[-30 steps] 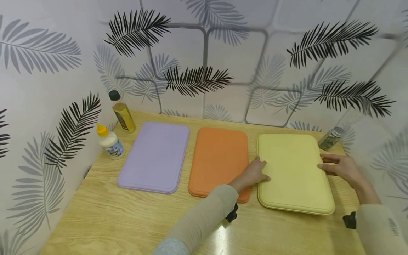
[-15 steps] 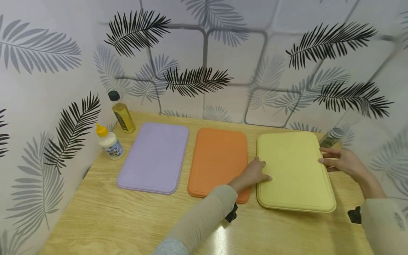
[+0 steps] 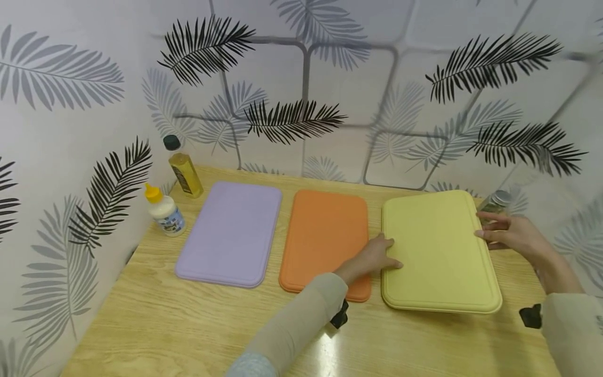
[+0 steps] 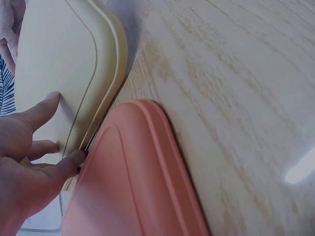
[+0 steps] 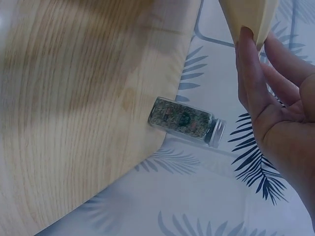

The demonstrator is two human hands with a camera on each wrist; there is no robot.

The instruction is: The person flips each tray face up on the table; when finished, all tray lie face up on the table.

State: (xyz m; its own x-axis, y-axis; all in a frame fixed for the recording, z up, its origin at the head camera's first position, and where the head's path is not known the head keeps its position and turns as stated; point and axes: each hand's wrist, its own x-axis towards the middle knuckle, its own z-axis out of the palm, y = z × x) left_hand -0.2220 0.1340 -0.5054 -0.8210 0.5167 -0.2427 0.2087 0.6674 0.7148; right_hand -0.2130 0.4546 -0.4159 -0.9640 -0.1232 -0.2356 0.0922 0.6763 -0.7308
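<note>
A flat yellow board (image 3: 438,251) with rounded corners lies at the right, its right side tilted up off the table and its left side low. My left hand (image 3: 372,256) rests on its left edge, thumb and a fingertip on the top face, another finger at the rim, as the left wrist view shows. At the raised right edge, my right hand (image 3: 515,235) pinches the board between thumb and fingers. Beside the left hand lies a similar orange board (image 3: 325,235), partly covered by the forearm. What lies under the yellow board is hidden.
A lilac board (image 3: 231,230) lies left of the orange one. Behind it stand a yellow liquid bottle (image 3: 186,175) and a white bottle with a yellow nozzle (image 3: 167,214). A glass jar of dried herbs (image 5: 182,118) stands behind my right hand, near the wall.
My right hand has raised the right side of the yellow board higher, shifting slightly up and to the right. The left hand has stayed at the left edge.
</note>
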